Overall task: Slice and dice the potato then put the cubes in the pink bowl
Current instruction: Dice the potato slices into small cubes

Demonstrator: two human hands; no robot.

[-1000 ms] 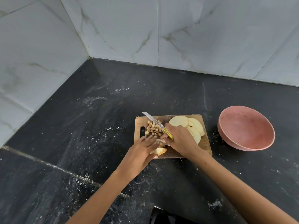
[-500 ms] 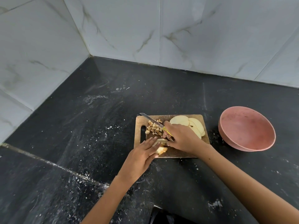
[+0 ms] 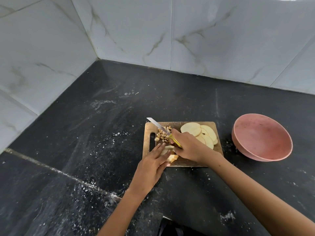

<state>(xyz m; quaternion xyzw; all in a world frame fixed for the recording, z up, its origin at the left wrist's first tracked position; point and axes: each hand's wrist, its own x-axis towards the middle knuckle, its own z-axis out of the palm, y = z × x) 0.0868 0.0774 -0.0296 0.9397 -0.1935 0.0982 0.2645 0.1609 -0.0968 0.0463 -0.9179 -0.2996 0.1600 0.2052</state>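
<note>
A wooden cutting board [image 3: 189, 163] lies on the black counter. A pile of small potato cubes [image 3: 162, 135] sits at its far left, and several pale potato slices [image 3: 202, 134] overlap at its far right. My right hand [image 3: 189, 147] grips the yellow handle of a knife [image 3: 157, 124], whose blade points up-left over the cubes. My left hand [image 3: 153, 162] presses with straight fingers on a potato slice [image 3: 168, 151] at the board's near edge. The pink bowl [image 3: 262, 136] stands to the right of the board with nothing visible inside.
The black stone counter [image 3: 85, 133] is dusted with white specks. White marble-tiled walls [image 3: 119, 40] meet in a corner behind and to the left. A seam in the counter runs diagonally at the lower left.
The knife and my right hand have shifted slightly forward and left over the cubes. My left hand stays pressed on the slice at the board's near edge.
</note>
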